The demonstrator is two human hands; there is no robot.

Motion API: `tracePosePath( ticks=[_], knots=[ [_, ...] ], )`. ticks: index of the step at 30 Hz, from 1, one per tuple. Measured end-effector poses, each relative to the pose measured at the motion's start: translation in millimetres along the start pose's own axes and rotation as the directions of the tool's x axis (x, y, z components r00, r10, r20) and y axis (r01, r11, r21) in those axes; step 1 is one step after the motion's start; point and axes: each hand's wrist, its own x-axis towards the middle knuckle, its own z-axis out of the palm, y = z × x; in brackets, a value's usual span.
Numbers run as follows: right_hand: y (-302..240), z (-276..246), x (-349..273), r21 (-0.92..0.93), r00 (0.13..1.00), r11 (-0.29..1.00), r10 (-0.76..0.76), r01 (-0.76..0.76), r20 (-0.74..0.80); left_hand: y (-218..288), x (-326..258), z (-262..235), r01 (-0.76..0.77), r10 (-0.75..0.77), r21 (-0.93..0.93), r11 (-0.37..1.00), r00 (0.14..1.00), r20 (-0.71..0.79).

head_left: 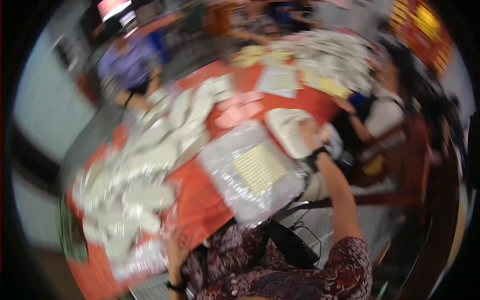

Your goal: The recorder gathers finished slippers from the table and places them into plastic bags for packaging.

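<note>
Head view: the right hand (311, 133) touched white slippers (284, 129) at the red table (199, 199)'s right edge; blur hid how closed it, or the left hand (177, 249), was. Handling slippers seemed underway; a firm grasp seemed needed next.

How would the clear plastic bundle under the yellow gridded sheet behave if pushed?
The clear plastic bundle might slide easily, since it looks glossy. It looks wrinkled, so it may flex. It lies broad and flat, so tipping seems unlikely.
</note>
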Motion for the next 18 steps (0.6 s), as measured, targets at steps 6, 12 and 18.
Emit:
tracePosePath(
  ticks=[6, 12, 18],
  knots=[
    [5.7, 96.7, 45.0, 0.722, 0.826, 0.416, 0.161, -0.553, 0.540, -21.6, -38.3, -27.7, 0.250, -0.258, -0.140, 0.958, 0.965, -0.045],
    [-66.0, 123.8, 55.2, 0.695, 0.728, 0.620, -0.276, -0.365, 0.628, -40.1, -98.7, -30.8, 0.285, -0.291, -0.073, 0.956, 0.953, -0.080],
    [-84.2, 89.6, -13.0, 0.801, 0.873, 0.507, -0.172, -0.319, 0.457, -82.8, -141.6, -24.3, 0.324, -0.325, -0.022, 0.946, 0.946, -0.017]
  ],
)
